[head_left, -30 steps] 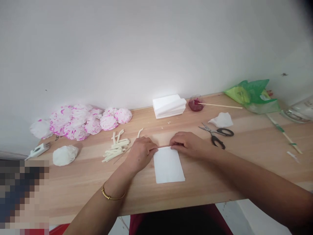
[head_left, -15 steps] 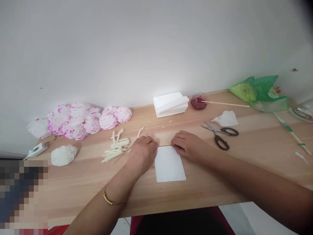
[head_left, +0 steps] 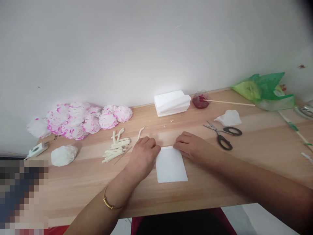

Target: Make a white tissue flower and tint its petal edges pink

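A white tissue sheet [head_left: 171, 165] lies flat on the wooden table [head_left: 220, 186] in front of me. My left hand [head_left: 144, 154] has its fingers curled and pinches the sheet's far left corner. My right hand [head_left: 192, 146] pinches the far right corner in the same way. Both hands rest on the table at the sheet's far edge. A gold bangle sits on my left wrist.
A stack of white tissues [head_left: 171, 102] stands by the wall. Pink-and-white paper flowers [head_left: 78, 120] lie at the left, cream sticks [head_left: 117, 147] beside my left hand. Scissors [head_left: 223, 134], a red dye cup [head_left: 200, 100] with a skewer and a green bag [head_left: 266, 89] are to the right.
Both hands stay at the sheet's far edge with fingers shifting slightly. The view has drifted a little, so things sit slightly further right in the picture.
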The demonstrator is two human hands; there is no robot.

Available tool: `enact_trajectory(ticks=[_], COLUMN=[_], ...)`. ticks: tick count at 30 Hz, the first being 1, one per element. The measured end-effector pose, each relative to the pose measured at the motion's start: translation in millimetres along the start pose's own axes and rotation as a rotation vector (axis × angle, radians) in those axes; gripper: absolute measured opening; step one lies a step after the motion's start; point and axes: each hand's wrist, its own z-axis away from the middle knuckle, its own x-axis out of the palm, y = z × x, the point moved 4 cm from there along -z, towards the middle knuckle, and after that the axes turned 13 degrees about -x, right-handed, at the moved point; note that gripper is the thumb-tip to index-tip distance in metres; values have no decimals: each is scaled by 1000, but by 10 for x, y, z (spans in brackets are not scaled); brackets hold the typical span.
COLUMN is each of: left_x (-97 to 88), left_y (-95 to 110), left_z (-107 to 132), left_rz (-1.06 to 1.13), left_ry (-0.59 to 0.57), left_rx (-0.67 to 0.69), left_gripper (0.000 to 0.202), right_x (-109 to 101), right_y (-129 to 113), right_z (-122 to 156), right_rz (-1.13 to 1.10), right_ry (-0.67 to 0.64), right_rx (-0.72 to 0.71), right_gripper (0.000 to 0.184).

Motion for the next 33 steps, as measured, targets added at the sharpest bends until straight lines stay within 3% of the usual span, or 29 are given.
enact_trajectory(ticks=[12,16,19,22,27,30,33], left_x=[-10,0,12,41,88,77,57], left_y=[175,115,53,46,100,105,110], left_z=[138,251,298,329,349,344,341], left_rz=[-183,-174,-107,-112,-158,-181,-197], left_ry=[-51,-36,-35,-16,-3,-7,-6], left_rx=[-10,-30,-82,-111,-106,-101,-98], left_gripper=[4,22,23,28,28,27,28], right_x=[29,95,72,-85,-421,-381,-203], right_y=[-131,-179,-113,-17,104,132,148], right_z=[35,84,156,212,107,-56,-176], right_rz=[131,148,70,-112,-244,-309,-354], right_ry=[-145,-151,-101,-27,133,116,-9], right_rx=[40,53,96,98,303,415,396], right_gripper=[16,21,26,27,25,28,28])
